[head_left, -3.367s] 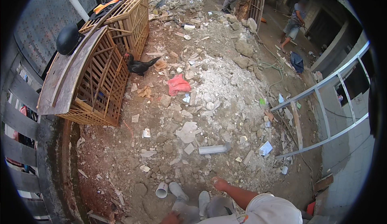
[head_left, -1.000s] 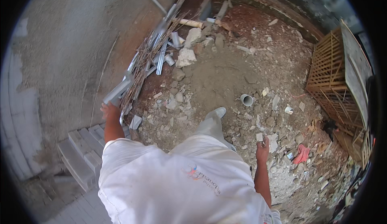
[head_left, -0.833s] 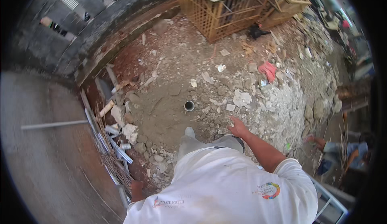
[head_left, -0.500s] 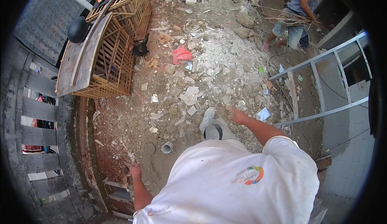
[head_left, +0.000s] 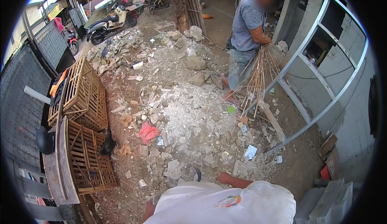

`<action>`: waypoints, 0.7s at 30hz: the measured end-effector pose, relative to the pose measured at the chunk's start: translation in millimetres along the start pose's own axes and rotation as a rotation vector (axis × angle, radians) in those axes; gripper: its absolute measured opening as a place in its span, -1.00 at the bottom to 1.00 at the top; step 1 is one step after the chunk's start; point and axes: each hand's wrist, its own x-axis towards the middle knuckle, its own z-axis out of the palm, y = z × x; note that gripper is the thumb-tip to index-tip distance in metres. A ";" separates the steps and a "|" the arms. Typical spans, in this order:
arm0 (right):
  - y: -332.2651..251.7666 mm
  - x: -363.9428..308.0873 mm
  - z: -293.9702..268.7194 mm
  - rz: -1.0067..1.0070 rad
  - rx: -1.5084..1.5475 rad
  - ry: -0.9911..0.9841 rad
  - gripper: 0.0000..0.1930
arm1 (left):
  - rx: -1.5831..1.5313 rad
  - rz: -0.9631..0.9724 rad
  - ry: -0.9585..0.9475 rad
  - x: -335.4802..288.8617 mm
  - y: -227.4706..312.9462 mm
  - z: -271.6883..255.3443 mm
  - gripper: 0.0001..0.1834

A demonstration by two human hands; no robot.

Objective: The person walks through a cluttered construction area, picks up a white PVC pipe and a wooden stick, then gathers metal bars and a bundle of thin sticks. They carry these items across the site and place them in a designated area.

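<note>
My right hand [head_left: 223,177] hangs over the rubble in front of me, fingers loosely apart and holding nothing. At the lower left, part of my left hand [head_left: 150,209] shows beside my white shirt; its fingers are hidden. Broken stone and pale rubble [head_left: 189,111] cover the ground around both. A flat pale slab piece [head_left: 174,169] lies left of my right hand. A red cloth or plastic piece [head_left: 148,132] lies farther off.
Wooden slatted cages [head_left: 86,155] stand left, a dark bird [head_left: 108,143] beside them. At right, a co-worker [head_left: 246,34] holds thin sticks [head_left: 262,74] near a leaning metal ladder-like frame [head_left: 300,56]. Grey blocks [head_left: 328,202] are stacked lower right. A scooter [head_left: 113,22] stands far back.
My view has tilted up, bringing the scooter and tree trunk in. The co-worker, bent over before, now stands with the sticks hanging down. The pipe piece near my left hand is out of view.
</note>
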 end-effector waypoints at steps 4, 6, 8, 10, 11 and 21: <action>-56.0 28.8 -2.2 0.016 0.222 0.112 -0.51 | 0.148 -0.009 -0.127 65.1 17.8 -53.1 -0.42; -67.7 36.1 5.3 0.143 0.270 0.025 -0.51 | 0.196 -0.014 -0.155 105.2 20.8 -87.5 -0.41; -61.5 38.7 18.0 0.261 0.298 0.012 -0.51 | 0.247 -0.005 -0.194 156.3 31.6 -119.9 -0.40; -73.1 52.8 25.3 0.337 0.315 0.014 -0.51 | 0.273 -0.003 -0.188 200.8 40.4 -170.8 -0.40; -78.7 59.5 30.8 0.383 0.333 0.036 -0.52 | 0.293 0.011 -0.193 226.2 47.3 -193.5 -0.39; -258.9 150.9 75.1 0.622 0.609 0.270 -0.52 | 0.693 0.181 -0.342 443.0 86.9 -443.8 -0.36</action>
